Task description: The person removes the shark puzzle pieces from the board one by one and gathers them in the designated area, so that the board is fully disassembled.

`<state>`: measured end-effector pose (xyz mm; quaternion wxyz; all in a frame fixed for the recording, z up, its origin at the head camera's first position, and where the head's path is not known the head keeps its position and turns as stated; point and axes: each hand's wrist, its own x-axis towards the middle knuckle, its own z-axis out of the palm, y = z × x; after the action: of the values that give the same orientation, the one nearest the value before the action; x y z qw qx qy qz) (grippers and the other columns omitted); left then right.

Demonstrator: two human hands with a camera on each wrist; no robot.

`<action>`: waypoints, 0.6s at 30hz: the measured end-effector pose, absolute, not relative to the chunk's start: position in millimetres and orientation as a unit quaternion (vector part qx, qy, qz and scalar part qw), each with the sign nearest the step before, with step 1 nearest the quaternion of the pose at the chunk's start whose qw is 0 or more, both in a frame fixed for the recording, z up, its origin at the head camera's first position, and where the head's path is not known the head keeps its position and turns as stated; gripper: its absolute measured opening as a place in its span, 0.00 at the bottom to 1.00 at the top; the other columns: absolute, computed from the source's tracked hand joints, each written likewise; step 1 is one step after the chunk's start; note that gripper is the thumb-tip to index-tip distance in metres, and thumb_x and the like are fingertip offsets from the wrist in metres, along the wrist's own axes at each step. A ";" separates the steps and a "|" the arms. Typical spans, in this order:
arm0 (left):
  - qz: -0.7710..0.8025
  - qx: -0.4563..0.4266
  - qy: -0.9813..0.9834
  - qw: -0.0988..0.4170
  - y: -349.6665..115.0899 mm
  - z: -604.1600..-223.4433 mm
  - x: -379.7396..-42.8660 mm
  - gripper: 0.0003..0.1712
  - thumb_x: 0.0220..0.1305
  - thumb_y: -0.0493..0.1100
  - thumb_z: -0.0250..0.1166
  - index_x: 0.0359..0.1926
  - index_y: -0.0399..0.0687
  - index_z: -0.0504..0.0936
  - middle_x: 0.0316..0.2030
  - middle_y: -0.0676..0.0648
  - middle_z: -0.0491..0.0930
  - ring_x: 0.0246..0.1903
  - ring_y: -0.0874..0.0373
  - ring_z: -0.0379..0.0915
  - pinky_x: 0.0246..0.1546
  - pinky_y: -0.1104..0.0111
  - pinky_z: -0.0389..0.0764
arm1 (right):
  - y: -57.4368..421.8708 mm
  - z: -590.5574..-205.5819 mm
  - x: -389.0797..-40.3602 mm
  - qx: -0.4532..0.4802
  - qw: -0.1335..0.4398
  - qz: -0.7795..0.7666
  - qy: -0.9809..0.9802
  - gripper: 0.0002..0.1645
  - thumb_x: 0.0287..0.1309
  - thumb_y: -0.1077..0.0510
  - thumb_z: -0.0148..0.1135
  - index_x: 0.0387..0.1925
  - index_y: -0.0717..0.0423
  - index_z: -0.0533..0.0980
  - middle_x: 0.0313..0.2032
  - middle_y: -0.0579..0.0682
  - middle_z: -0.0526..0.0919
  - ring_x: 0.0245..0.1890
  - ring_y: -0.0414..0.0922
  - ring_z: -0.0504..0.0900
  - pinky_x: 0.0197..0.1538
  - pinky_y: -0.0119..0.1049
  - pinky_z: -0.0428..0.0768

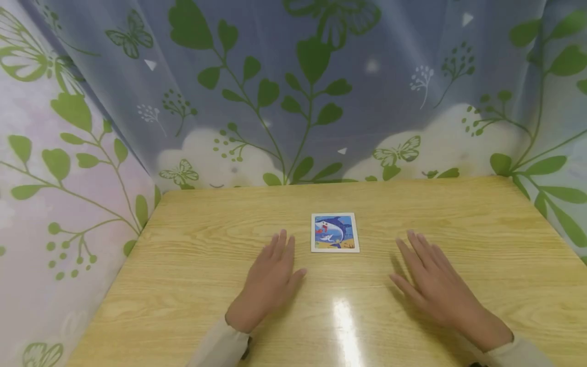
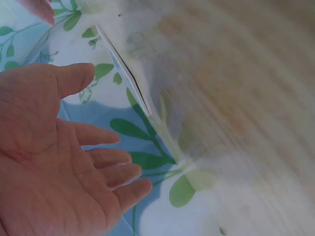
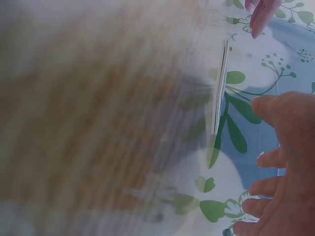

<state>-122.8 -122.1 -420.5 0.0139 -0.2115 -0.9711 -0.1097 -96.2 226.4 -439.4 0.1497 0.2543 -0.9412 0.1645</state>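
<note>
1. Framed picture [image 1: 335, 233]: lies flat on the table [image 1: 192, 285], midway across its width, toward its far edge. Nothing touching it.
2. Handling, judged by look: thin and light, stiff like card or board; smooth face and table could let it slide. Corners and printed face probably mark or dent easily.
3. Best hold: opposite side edges of the white border, or thumb and fingertip at a corner. Low edge, so flat pickup may be fiddly.
4. Left hand [image 1: 269, 283]: over the table's left half, fingers roughly straight, thumb spread out, holds nothing.
5. Right hand [image 1: 435, 290]: over the table's right half, fingers long and slightly apart, thumb out, holds nothing.
6. Hard to tell: whether palms touch the table. Table's near edge and forearms cut off. Wrist views show the picture nearly edge-on, its face mostly lost; underside hidden; possible loose pieces too small to judge.
</note>
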 end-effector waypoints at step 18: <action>-0.118 -0.261 -0.955 -0.075 -84.3 -427.1 -145.7 0.39 0.78 0.57 0.51 0.77 0.36 0.57 0.78 0.36 0.48 0.76 0.40 0.45 0.74 0.53 0.53 | 207.8 -435.2 -112.0 0.250 0.102 0.197 -0.942 0.42 0.70 0.45 0.62 0.72 0.67 0.62 0.73 0.70 0.57 0.72 0.69 0.58 0.70 0.63 0.59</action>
<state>-145.7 -84.3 -427.1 -0.0754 -0.2614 -0.9551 -0.1176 -112.0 207.8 -435.2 0.1023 0.2502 -0.9423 0.1974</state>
